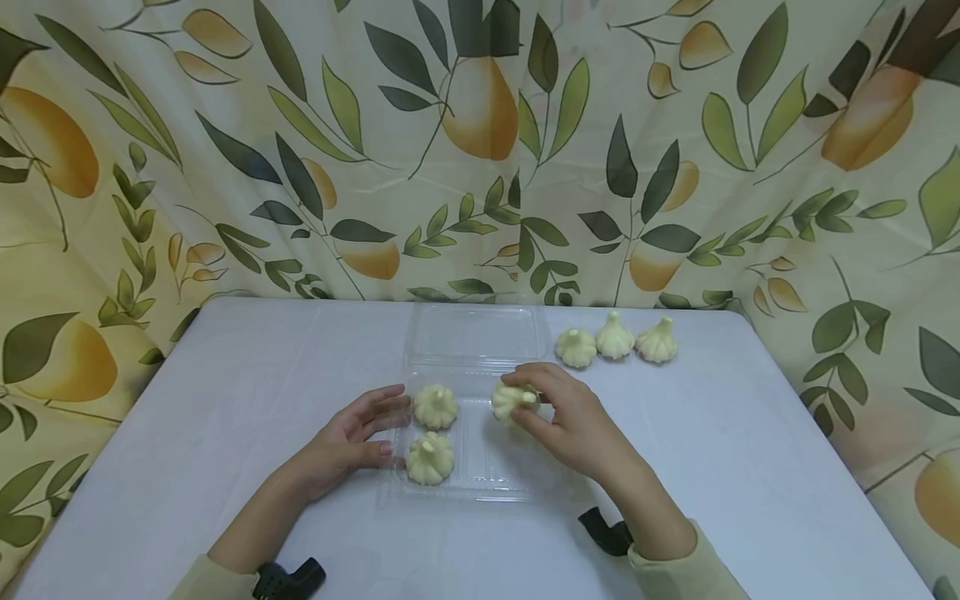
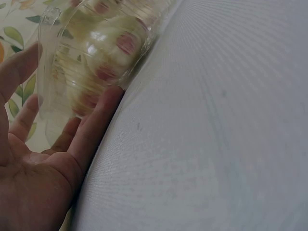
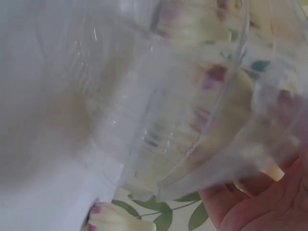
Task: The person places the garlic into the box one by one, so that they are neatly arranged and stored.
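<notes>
A clear plastic clamshell box (image 1: 480,492) lies on the table with its lid (image 1: 476,333) folded back. Two garlic bulbs (image 1: 431,458) stand one in front of the other along its left side. My right hand (image 1: 573,421) pinches another garlic bulb (image 1: 512,400) between thumb and fingers, over the box's right back part. On the left, my left hand (image 1: 341,442) touches the box's side wall, its fingers loosely spread. The left wrist view shows those fingers (image 2: 98,120) against the clear wall, with pink-marked garlic behind it. In the right wrist view the box wall partly hides the held bulb.
Three more garlic bulbs (image 1: 615,337) sit in a row at the back right of the table, beside the lid. A white cloth covers the table (image 1: 750,467). Behind it hangs a curtain (image 1: 480,208) printed with leaves and fruit.
</notes>
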The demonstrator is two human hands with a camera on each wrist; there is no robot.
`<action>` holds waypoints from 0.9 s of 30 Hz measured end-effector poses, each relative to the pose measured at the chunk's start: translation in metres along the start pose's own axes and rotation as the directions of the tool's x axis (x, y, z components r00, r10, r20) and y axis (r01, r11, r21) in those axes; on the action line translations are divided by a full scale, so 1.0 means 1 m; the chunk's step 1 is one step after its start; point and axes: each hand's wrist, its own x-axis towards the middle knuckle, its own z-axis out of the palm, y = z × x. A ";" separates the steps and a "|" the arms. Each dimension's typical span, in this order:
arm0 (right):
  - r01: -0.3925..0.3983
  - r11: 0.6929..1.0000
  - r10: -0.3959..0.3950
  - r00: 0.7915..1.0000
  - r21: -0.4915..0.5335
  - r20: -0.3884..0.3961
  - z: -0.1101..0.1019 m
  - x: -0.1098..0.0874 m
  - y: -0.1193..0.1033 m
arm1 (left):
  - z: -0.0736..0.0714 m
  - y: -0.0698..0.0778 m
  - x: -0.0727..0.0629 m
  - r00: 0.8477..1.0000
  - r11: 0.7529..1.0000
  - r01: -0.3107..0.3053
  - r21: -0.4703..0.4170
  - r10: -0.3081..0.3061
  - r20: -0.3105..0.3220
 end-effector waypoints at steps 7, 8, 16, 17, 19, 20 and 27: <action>-0.008 1.000 0.008 1.000 0.003 0.013 0.006 0.003 -0.003 | 0.001 0.001 0.000 1.000 1.000 0.000 -0.007 0.000 -0.001; -0.008 1.000 0.008 1.000 0.004 0.014 0.007 0.003 -0.004 | 0.001 0.000 0.000 1.000 1.000 0.001 -0.006 -0.001 -0.002; -0.019 1.000 0.019 0.999 -0.001 0.033 0.014 0.011 -0.006 | 0.002 0.001 0.000 1.000 1.000 0.006 -0.010 -0.007 -0.008; -0.020 1.000 0.020 0.999 -0.004 0.035 0.015 0.012 -0.007 | 0.002 0.001 0.000 1.000 1.000 0.006 -0.013 -0.006 -0.007; -0.019 1.000 0.019 0.999 -0.003 0.038 0.017 0.014 -0.007 | 0.002 0.001 0.000 1.000 1.000 0.004 -0.017 -0.004 -0.004; -0.019 1.000 0.019 0.999 -0.001 0.041 0.018 0.014 -0.007 | 0.002 0.001 0.001 1.000 1.000 0.002 -0.018 -0.002 -0.003; -0.021 1.000 0.019 0.998 0.019 0.059 0.025 0.018 -0.006 | 0.001 0.001 0.000 1.000 1.000 -0.002 -0.011 0.002 -0.003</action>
